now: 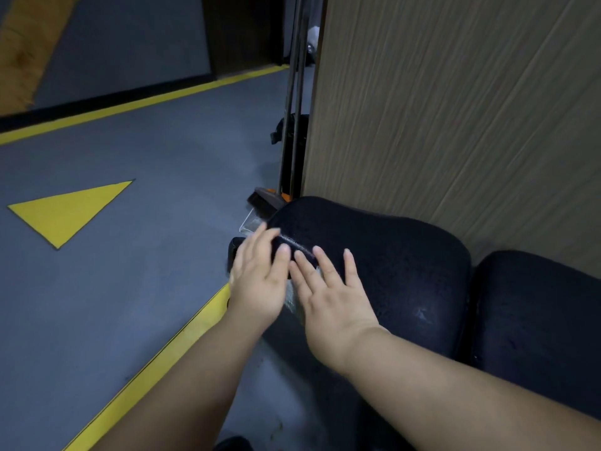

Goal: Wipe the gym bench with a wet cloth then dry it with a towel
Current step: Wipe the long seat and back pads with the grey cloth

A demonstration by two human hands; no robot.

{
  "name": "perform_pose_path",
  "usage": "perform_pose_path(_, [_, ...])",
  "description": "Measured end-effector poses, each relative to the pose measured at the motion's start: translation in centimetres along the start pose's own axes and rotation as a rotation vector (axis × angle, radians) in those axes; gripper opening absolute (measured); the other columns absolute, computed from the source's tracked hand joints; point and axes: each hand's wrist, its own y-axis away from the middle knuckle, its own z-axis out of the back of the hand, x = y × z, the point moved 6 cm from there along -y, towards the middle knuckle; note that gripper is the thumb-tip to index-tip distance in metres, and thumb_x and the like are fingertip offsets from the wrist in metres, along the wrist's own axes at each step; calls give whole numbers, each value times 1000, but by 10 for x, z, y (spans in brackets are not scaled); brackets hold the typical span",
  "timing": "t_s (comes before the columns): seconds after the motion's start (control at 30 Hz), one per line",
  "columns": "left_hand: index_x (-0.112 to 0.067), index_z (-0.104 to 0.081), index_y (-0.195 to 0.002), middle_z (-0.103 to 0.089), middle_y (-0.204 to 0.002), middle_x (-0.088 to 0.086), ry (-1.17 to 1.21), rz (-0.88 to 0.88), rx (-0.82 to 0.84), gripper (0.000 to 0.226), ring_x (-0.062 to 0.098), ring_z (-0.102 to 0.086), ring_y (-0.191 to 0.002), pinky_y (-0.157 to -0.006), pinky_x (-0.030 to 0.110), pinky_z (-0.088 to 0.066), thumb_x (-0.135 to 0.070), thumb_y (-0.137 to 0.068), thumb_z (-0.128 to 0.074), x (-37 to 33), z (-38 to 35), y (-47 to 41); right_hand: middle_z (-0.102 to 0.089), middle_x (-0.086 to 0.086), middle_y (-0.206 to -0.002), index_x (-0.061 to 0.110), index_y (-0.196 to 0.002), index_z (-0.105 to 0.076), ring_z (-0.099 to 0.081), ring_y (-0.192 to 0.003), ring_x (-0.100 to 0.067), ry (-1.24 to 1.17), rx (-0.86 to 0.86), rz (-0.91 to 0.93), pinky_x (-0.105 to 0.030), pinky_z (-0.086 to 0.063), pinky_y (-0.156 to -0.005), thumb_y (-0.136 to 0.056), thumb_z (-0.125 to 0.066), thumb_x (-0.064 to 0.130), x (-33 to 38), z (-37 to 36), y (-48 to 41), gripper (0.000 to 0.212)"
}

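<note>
L hand [257, 281] + R hand [328, 297] flat, fingers straight, gripping nothing, over whitish cloth [292, 299] on black padded gym bench [390, 255]; person shld press evenly, overlap passes.

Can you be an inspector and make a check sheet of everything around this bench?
Surface: bench, two dark pads, a shiny patch near the front edge.
Job's things: cloth, pale, mostly hidden between the hands at the pad's end; towel not seen.
Clutter: broom and clear dustpan on the floor past the bench end.
Grippers: left hand and right hand, fingers straight, at the pad's end.
Cables: nothing seen.
Surroundings: grey floor with yellow lines and a triangle; wood panel behind the bench.
</note>
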Motion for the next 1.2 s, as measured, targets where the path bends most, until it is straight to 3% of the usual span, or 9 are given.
perform_pose_path(0.1, [-41, -20, -151, 0, -158, -25, -291, -215, 194, 48, 0, 17, -145, -115, 37, 18, -42, -104, -24, -17, -28, -13, 24, -10, -156, 6, -146, 17, 21, -144, -32, -98, -73, -69, -66, 10, -110, -97, -29, 43, -19, -6, 23, 77])
perform_pose_path(0.23, [-41, -13, -153, 5, -160, -22, -409, -274, 318, 50, 1, 24, -143, -111, 39, 26, -45, -103, -18, -13, -51, -15, -42, -22, -145, -4, -136, -45, -40, -134, -36, -220, -104, -168, -62, -24, -101, -71, -40, 55, -39, -22, 56, 88])
perform_pose_path(0.3, [-41, -14, -153, 1, -159, -24, -383, -256, 336, 50, -2, 22, -142, -110, 36, 27, -46, -103, -17, -11, -53, -18, -30, -25, -151, -5, -143, -28, -29, -140, -40, -262, -26, -201, -63, -20, -106, -75, -39, 56, -38, -25, 56, 92])
perform_pose_path(0.43, [-44, -17, -151, -3, -158, -28, -299, -192, 415, 49, -6, 19, -142, -108, 32, 28, -47, -102, -10, -8, -54, -22, 22, -25, -154, -4, -142, 22, 22, -142, -42, -190, 62, -279, -65, 6, -112, -90, -36, 66, -32, -8, 25, 104])
perform_pose_path(0.8, [-47, -15, -150, -2, -158, -28, -365, -169, 416, 48, -9, 19, -139, -111, 35, 25, -48, -102, -9, -5, -54, -21, 30, -20, -151, 1, -138, 31, 24, -142, -38, -206, -106, -225, -70, 11, -107, -96, -40, 44, -30, -25, 51, 93])
perform_pose_path(0.93, [-41, -13, -153, 0, -160, -22, -461, -136, 407, 51, 1, 18, -145, -115, 40, 21, -49, -102, -14, -11, -57, -15, -31, -25, -150, -5, -143, -23, -32, -139, -39, -229, -153, -231, -75, -17, -102, -62, -77, 58, -49, -44, 95, 116])
perform_pose_path(1.0, [-37, -7, -154, 4, -161, -18, -566, -106, 418, 55, 9, 19, -146, -117, 42, 18, -52, -102, -14, -17, -58, -13, -43, -25, -143, -8, -138, -36, -41, -134, -38, -197, -176, -260, -73, -22, -100, -53, -81, 59, -58, -54, 108, 118])
perform_pose_path(1.07, [-32, -3, -155, 9, -162, -13, -652, -84, 450, 59, 17, 19, -147, -118, 43, 15, -55, -101, -11, -29, -62, -12, -34, -26, -148, -8, -140, -28, -31, -139, -39, -205, -95, -274, -76, -17, -100, -58, -77, 61, -59, -50, 108, 119])
perform_pose_path(1.2, [-27, 0, -155, 10, -162, -8, -703, -94, 547, 60, 20, 17, -148, -119, 45, 11, -53, -102, -8, -54, -77, -8, 24, -20, -154, -2, -141, 23, 24, -142, -36, -179, -23, -262, -73, 17, -101, -91, -43, 59, -44, -25, 84, 103])
